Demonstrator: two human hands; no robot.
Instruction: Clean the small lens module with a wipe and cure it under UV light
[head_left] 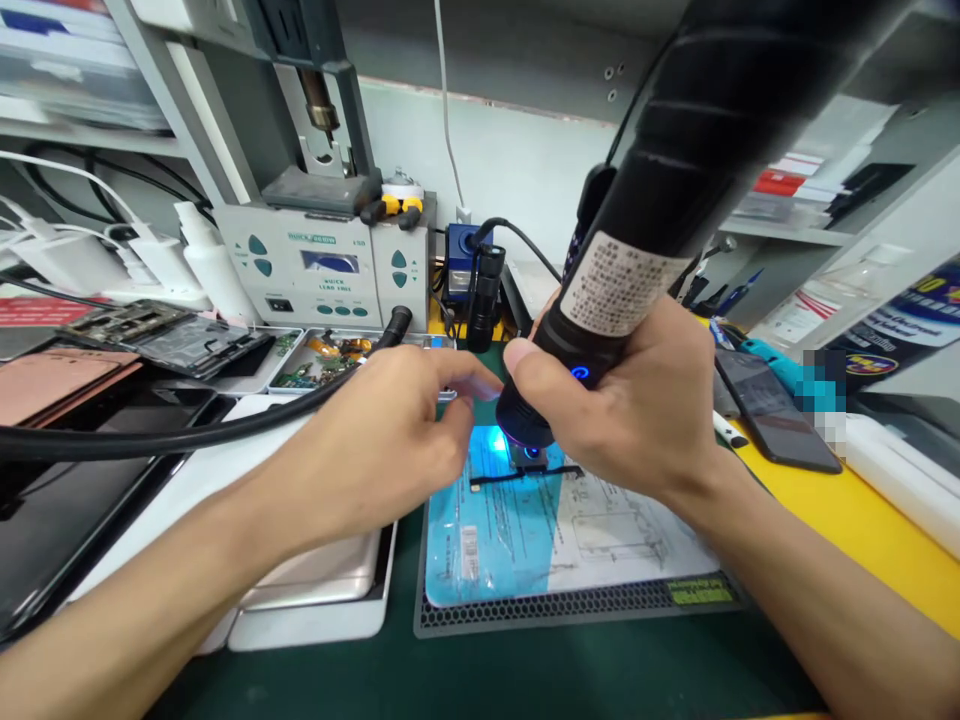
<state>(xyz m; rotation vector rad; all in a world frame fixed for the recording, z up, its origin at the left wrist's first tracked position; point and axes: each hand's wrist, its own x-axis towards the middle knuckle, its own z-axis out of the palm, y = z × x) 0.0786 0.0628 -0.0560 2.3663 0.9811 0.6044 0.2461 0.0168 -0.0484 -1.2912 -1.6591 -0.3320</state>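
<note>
My right hand [637, 400] grips a thick black flashlight [697, 130] that carries a white printed label and a glowing blue power button. Its head points down at a small dark part [529, 455] with thin black strips at its sides; blue light falls there, and I cannot make out its kind. The part lies on a blue and white printed sheet [487, 550]. My left hand [405, 420] hovers left of the flashlight head, index finger stretched toward it, the other fingers curled and partly hidden. Nothing shows in that hand, and whether the fingertip touches the flashlight is unclear.
Behind stands a grey soldering station [322, 265]. A black hose [187, 440] crosses at left above phones and a tray of small parts [322, 360]. A smaller black flashlight [486, 295] stands at the back. A dark phone [780, 410] lies on the yellow surface at right.
</note>
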